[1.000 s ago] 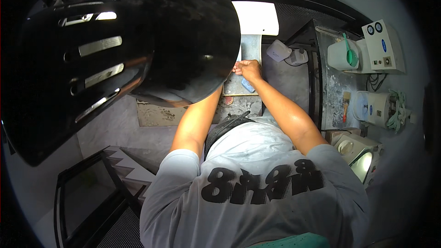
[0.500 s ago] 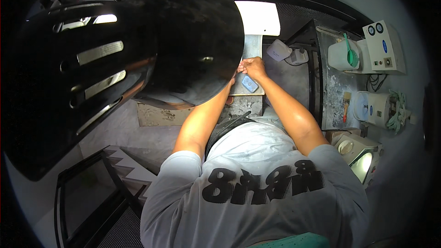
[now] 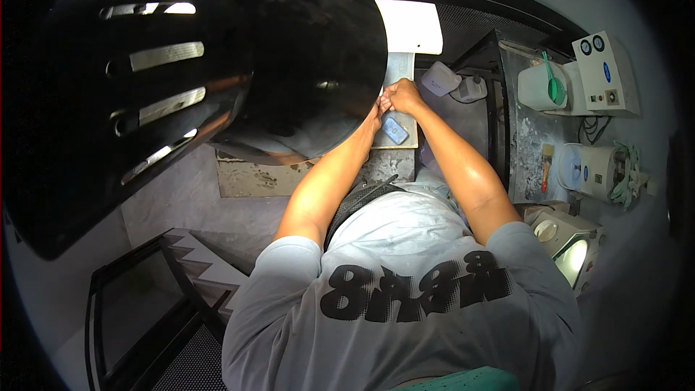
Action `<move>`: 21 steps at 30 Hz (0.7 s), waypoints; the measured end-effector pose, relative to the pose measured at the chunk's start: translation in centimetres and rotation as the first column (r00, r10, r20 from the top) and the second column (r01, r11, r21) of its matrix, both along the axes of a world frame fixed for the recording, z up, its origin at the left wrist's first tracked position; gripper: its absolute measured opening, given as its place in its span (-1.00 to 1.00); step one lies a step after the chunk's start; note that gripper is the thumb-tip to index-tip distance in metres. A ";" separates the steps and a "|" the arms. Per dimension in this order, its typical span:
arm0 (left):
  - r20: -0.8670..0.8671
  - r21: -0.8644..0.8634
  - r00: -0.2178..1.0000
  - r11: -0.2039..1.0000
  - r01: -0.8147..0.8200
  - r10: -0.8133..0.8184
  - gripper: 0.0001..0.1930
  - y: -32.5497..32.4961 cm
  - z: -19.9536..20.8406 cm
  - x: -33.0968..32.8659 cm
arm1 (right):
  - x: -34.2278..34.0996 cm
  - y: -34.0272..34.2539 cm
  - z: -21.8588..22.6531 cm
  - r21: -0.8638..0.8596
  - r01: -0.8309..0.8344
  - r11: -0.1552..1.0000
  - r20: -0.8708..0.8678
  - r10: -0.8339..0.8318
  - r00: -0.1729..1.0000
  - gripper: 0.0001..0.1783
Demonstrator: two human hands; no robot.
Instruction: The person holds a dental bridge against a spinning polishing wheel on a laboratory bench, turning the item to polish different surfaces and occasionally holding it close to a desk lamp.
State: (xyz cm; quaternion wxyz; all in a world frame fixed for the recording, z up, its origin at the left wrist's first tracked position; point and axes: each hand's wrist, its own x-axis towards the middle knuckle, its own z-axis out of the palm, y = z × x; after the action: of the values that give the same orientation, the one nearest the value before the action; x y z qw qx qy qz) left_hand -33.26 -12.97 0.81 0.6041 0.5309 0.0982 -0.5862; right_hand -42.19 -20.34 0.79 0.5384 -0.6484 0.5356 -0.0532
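My right hand is closed, its fingertips pinched together over a pale work surface. What it holds, if anything, is too small to make out. Against those fingertips lies my left hand, partly covered by the rim of a large black lamp shade. Its visible fingers are curled; anything between them cannot be made out. A small blue-grey block rests on the surface just below the hands, apart from both.
The lamp shade fills the upper left. A bright white panel is behind my hands. On the right-hand bench are a white tub with a green scoop, a gauged machine and a brush. Two pale containers stand nearer.
Both hands have shifted slightly away from me, and more of my left hand shows beside the lamp shade. The shade sits a little higher in view. The block stays on the surface.
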 end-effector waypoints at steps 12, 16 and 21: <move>0.128 -0.126 0.990 0.989 0.081 -0.065 -0.88 1.7 -0.3 0.3 | -0.7 2.3 -0.1 -0.043 0.126 0.991 0.187 -0.116 0.976 -0.81; 0.127 -0.229 0.991 0.970 0.079 -0.051 -0.86 2.2 1.2 0.1 | -0.8 3.1 0.6 -0.151 0.124 0.981 0.205 -0.092 0.974 -0.80; 0.119 -0.184 0.990 0.978 0.101 -0.080 -0.86 1.2 0.9 -0.4 | -0.9 2.4 0.4 -0.117 0.156 0.981 0.142 -0.139 0.980 -0.83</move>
State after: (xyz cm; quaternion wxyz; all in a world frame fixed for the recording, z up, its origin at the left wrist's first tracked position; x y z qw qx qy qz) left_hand -33.69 -11.72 1.71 0.6290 0.5069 -0.0160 -0.5892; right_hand -43.08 -17.97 1.15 0.5251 -0.6350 0.5405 -0.1703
